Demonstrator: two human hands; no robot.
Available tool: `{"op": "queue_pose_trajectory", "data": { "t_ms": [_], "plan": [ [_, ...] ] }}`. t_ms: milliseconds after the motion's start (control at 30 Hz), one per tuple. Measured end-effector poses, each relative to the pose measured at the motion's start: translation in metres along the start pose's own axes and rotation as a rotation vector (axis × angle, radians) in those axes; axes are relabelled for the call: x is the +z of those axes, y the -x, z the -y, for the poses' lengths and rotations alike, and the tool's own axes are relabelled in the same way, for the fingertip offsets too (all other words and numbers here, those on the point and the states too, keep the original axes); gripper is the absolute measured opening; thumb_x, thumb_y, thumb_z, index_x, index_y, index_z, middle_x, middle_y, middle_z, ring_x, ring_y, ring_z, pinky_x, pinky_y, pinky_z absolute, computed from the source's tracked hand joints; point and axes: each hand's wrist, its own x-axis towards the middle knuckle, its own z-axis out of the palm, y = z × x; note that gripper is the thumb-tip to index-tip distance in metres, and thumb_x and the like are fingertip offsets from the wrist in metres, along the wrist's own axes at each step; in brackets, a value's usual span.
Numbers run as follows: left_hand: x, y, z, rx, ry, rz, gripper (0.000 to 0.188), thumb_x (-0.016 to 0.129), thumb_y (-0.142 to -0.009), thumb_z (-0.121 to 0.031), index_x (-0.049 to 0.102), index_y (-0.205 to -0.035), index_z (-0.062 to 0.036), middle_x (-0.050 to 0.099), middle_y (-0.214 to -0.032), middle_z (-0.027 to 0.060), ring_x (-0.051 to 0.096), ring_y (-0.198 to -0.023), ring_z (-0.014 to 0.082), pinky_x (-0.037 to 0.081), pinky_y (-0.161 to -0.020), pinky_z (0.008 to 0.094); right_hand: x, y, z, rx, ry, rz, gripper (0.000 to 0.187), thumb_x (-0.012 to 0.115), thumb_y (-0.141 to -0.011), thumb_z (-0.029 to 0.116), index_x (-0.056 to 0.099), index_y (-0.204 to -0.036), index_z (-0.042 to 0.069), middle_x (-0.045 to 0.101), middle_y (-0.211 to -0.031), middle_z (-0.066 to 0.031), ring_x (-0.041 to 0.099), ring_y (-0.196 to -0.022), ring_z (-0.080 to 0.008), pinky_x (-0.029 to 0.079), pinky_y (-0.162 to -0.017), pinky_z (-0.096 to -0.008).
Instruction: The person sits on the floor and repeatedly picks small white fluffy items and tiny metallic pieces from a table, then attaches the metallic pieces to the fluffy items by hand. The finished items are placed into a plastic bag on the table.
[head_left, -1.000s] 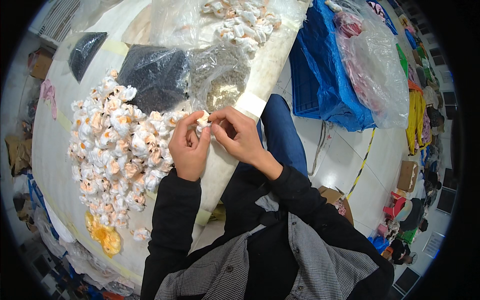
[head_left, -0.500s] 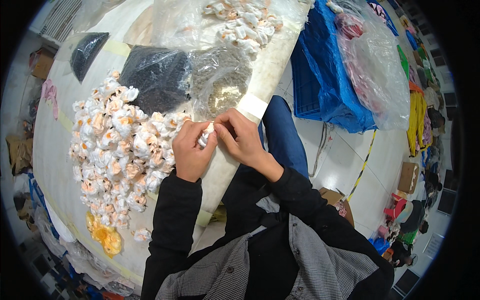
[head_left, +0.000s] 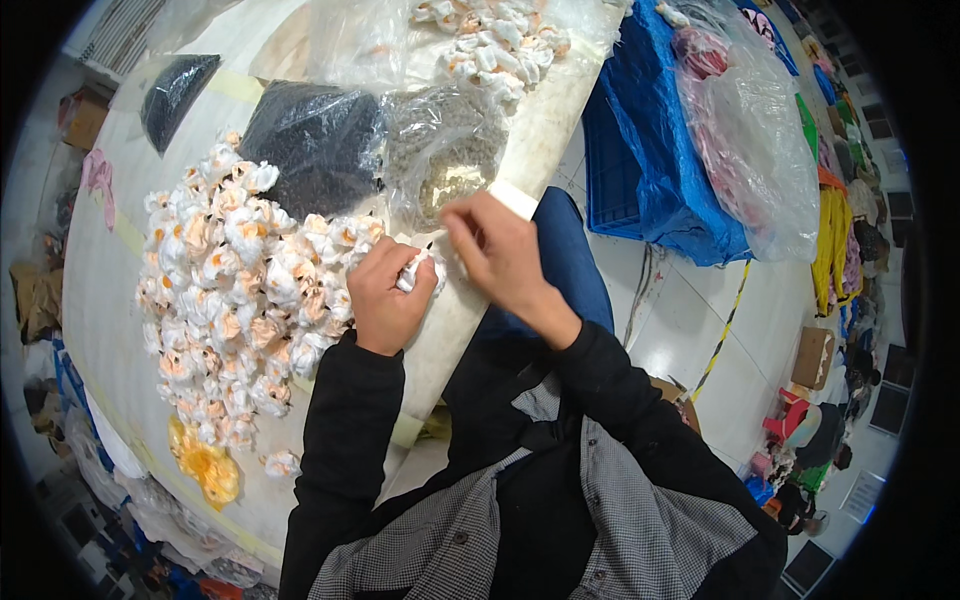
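Observation:
My left hand (head_left: 388,300) is closed round a white fabric flower (head_left: 408,275) with a small dark tip pointing up from it. Up and to the right of it, my right hand (head_left: 500,250) hovers by the near edge of a clear plastic bag (head_left: 440,140) of small greyish pieces, its fingers loosely curled and apart. Nothing shows between those fingers. Left of my hands spreads a large heap of white and peach fabric flowers (head_left: 235,270), many with orange centres.
Beyond the heap lies a clear bag of black pieces (head_left: 315,140), with a smaller dark bag (head_left: 178,98) further left. More white flowers (head_left: 500,50) rest at the far side of the table. A yellow flower (head_left: 205,465) lies near left. A blue crate (head_left: 610,190) with plastic sheeting stands right.
My right hand has come off the flower and moved up and right toward the bag. The left hand keeps the flower, whose dark tip now shows.

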Motion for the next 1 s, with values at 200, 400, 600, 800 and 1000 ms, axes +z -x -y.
{"op": "queue_pose_trajectory", "data": {
  "t_ms": [200, 400, 600, 800, 1000],
  "plan": [
    [-0.001, -0.001, 0.001, -0.041, -0.003, -0.016, 0.009, 0.073, -0.080, -0.002, 0.068, -0.086, 0.0023, 0.058, -0.075, 0.0116, 0.057, -0.062, 0.0258, 0.044, -0.058, 0.0350, -0.002, -0.045, -0.027, -0.284, 0.531, -0.021, 0.014, 0.077, -0.087, 0.016, 0.072, -0.099, 0.011, 0.067, -0.089, -0.0054, 0.062, -0.090, -0.0271, 0.047, -0.077, -0.0397],
    [0.000, -0.001, 0.001, -0.083, 0.050, -0.041, 0.010, 0.071, -0.085, -0.004, 0.065, -0.085, 0.0044, 0.054, -0.073, 0.0081, 0.050, -0.064, 0.0170, 0.039, -0.060, 0.0312, 0.011, -0.059, -0.033, -0.338, 0.573, 0.016, 0.015, 0.079, -0.085, 0.019, 0.071, -0.096, 0.012, 0.066, -0.091, -0.0045, 0.061, -0.093, -0.0264, 0.044, -0.085, -0.0404],
    [-0.002, -0.001, 0.000, -0.109, 0.054, -0.037, 0.011, 0.070, -0.085, -0.004, 0.064, -0.085, 0.0049, 0.053, -0.073, 0.0080, 0.049, -0.064, 0.0172, 0.038, -0.060, 0.0314, 0.012, -0.060, -0.036, -0.328, 0.599, 0.054, 0.015, 0.080, -0.084, 0.018, 0.071, -0.094, 0.011, 0.066, -0.091, -0.0049, 0.061, -0.093, -0.0268, 0.043, -0.085, -0.0410],
    [-0.002, -0.001, 0.001, -0.071, 0.071, -0.048, 0.011, 0.069, -0.085, -0.005, 0.063, -0.085, 0.0046, 0.051, -0.073, 0.0080, 0.048, -0.065, 0.0169, 0.038, -0.060, 0.0316, 0.015, -0.061, -0.028, -0.329, 0.572, 0.063, 0.016, 0.077, -0.085, 0.020, 0.071, -0.095, 0.009, 0.065, -0.091, -0.0069, 0.060, -0.093, -0.0276, 0.043, -0.085, -0.0416],
    [-0.003, -0.003, 0.002, -0.093, 0.074, -0.044, 0.009, 0.070, -0.082, -0.003, 0.065, -0.086, 0.0038, 0.053, -0.074, 0.0115, 0.052, -0.063, 0.0240, 0.041, -0.059, 0.0348, 0.029, -0.053, -0.034, -0.394, 0.491, 0.042, 0.015, 0.075, -0.086, 0.020, 0.070, -0.095, 0.009, 0.064, -0.089, -0.0062, 0.060, -0.092, -0.0264, 0.043, -0.084, -0.0406]
  ]
}}
